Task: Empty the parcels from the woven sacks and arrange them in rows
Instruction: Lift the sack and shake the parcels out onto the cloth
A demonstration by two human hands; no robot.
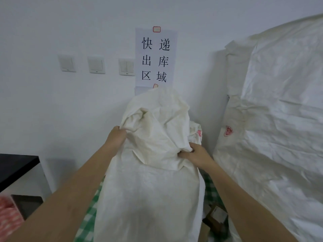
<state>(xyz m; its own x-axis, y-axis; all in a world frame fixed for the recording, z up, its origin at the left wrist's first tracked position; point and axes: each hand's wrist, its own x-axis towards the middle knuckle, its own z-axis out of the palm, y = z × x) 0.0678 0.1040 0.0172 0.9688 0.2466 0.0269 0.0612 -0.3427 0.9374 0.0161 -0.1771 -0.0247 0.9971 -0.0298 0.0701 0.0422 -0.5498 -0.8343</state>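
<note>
Woven sack (153,172) held up by its bunched end, ready to shake out.

Sack stands near-vertical, long axis up-down, mouth end not visible (prob. down), over green-check cloth (87,222) by the wall. Left hand (117,137) & right hand (195,154) fingers curled, pinching fabric. Best lifted higher w/ both grips firm; boxes (215,217) show lower right, big sack (279,119) beside.

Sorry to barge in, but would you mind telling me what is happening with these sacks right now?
A person is holding up a white woven sack with both bare hands. The left hand grips a fold near its top on the left edge, and the right hand pinches bunched fabric on the right. A larger sack leans at the right. Below lies a green checked cloth with some cardboard parcels on it; no rows are visible yet.
</note>
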